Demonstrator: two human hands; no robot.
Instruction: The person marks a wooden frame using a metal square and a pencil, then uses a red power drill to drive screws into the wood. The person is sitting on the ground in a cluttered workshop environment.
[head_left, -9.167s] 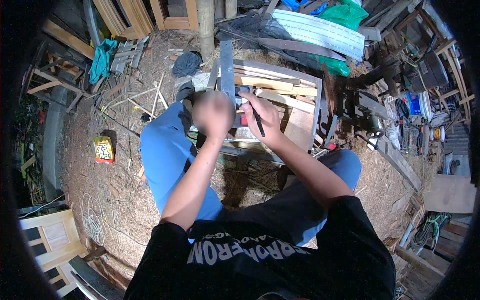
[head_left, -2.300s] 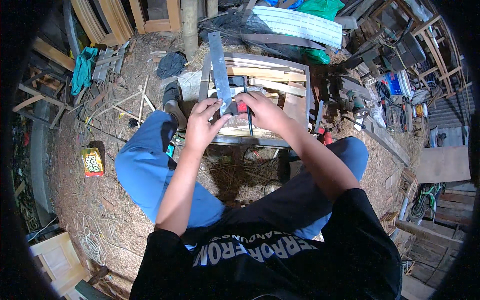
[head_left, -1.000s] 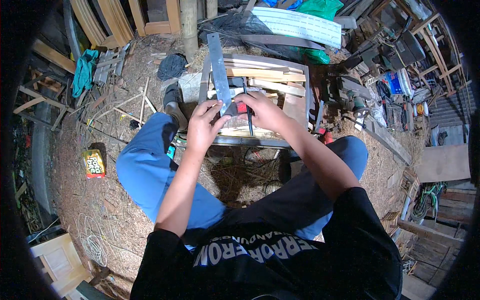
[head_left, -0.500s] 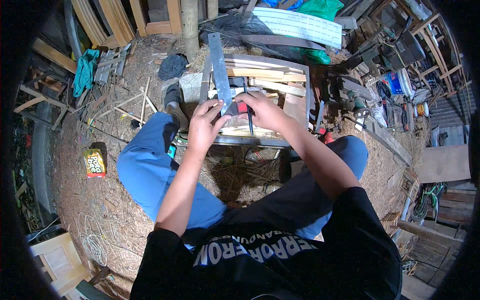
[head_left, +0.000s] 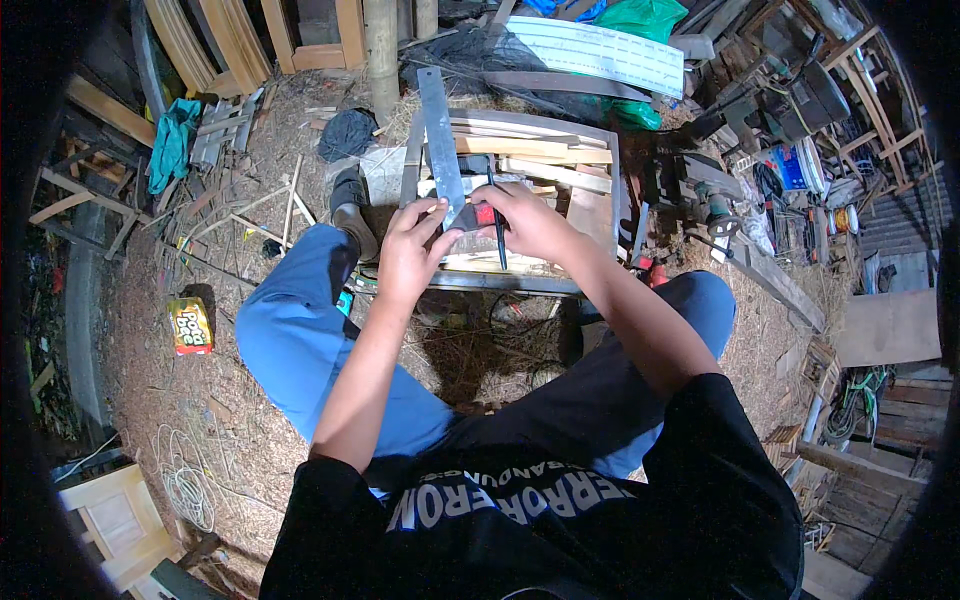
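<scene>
Both hands are together in front of me, above the wooden frame. My left hand (head_left: 405, 262) is closed, pinching the lower end of a wide steel blade (head_left: 440, 135) that points away from me and has a hole at its far end. The blade meets a short dark and red stock (head_left: 483, 215), so the tool looks like a try square. My right hand (head_left: 532, 222) is closed round the stock's right end. A slim black pen or marker (head_left: 501, 240) also sits in that hand, upright between the fingers. Its fingers partly hide the stock.
Beneath my hands, a dark-edged wooden frame (head_left: 614, 200) holds several loose wood strips (head_left: 510, 146). A post (head_left: 380, 60) stands behind it. A yellow snack pack (head_left: 190, 326) and coiled cord (head_left: 188, 490) lie left. At right are a machine-like tool (head_left: 718, 212) and a board (head_left: 888, 328).
</scene>
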